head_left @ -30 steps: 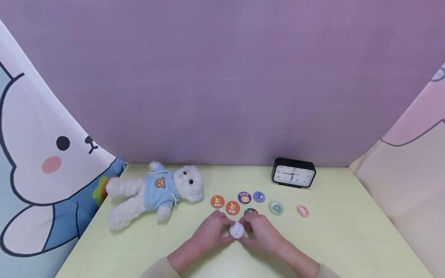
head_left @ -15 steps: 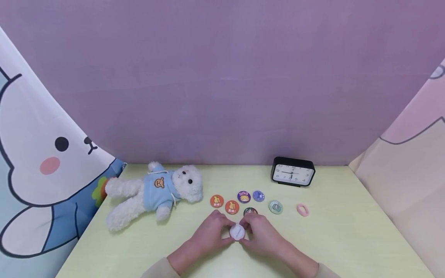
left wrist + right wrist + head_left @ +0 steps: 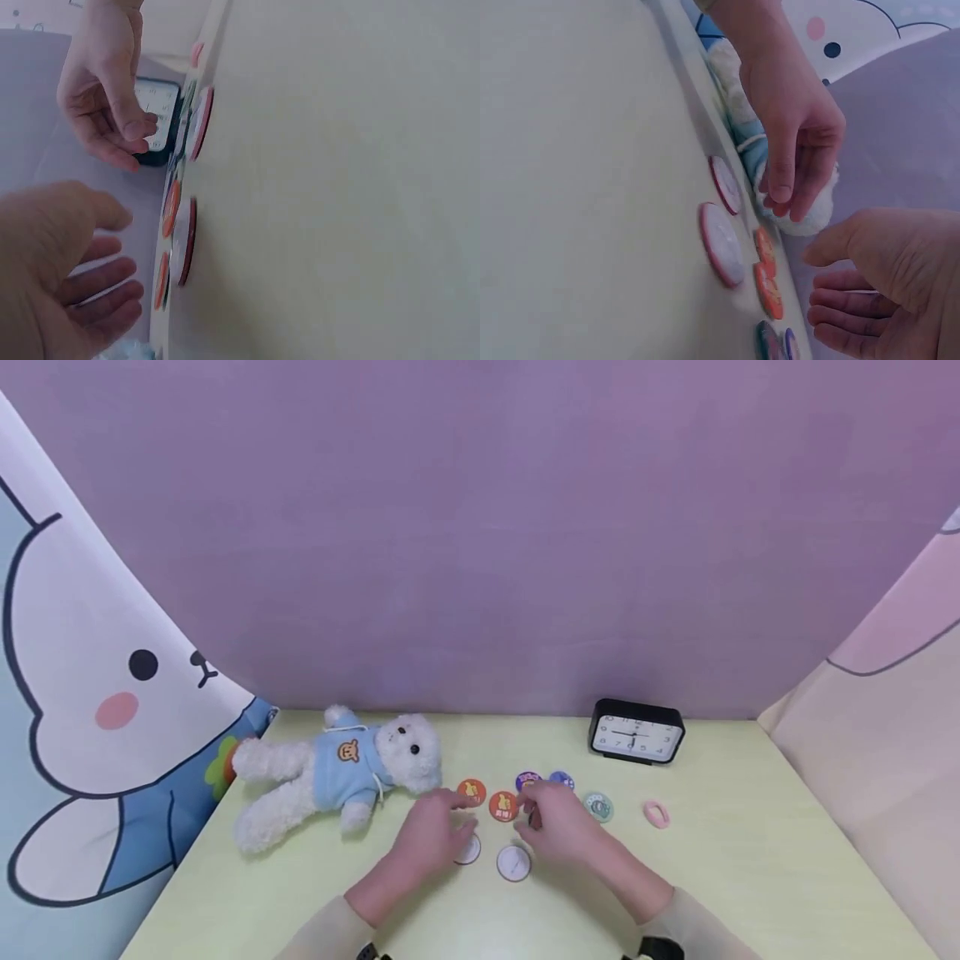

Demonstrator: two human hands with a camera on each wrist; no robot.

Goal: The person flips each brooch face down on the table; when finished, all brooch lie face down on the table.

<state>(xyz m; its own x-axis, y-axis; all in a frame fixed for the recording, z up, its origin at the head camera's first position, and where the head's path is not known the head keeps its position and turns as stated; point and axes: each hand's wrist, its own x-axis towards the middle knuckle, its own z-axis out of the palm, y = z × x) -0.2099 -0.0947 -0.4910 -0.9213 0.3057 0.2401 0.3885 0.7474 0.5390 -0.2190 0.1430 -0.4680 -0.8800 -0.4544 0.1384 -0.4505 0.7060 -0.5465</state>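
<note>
Two round button badges lie with their white backs up near the front of the group: a middle badge (image 3: 513, 863) and a left badge (image 3: 468, 850) partly covered by my left hand (image 3: 429, 837). That hand hovers over the table with its fingers loosely bent, holding nothing. My right hand (image 3: 564, 823) hovers to the right of the middle badge, its fingers relaxed and empty in the right wrist view. Beyond the hands lie two orange badges (image 3: 503, 806), a purple badge (image 3: 528, 781) and a blue badge (image 3: 562, 779). A dark green badge (image 3: 769, 342) sits below the right hand.
A light green badge (image 3: 598, 807) and a pink ring-shaped band (image 3: 647, 810) lie to the right. Farther back stands a black alarm clock (image 3: 637, 732). On the left a white plush bear (image 3: 408, 752) in a blue hoodie lies on its back. A purple backdrop (image 3: 480, 568) closes the rear.
Both hands have let go of the middle white-backed badge and moved apart, upward from the table. The left white-backed badge has come into view beside the left hand.
</note>
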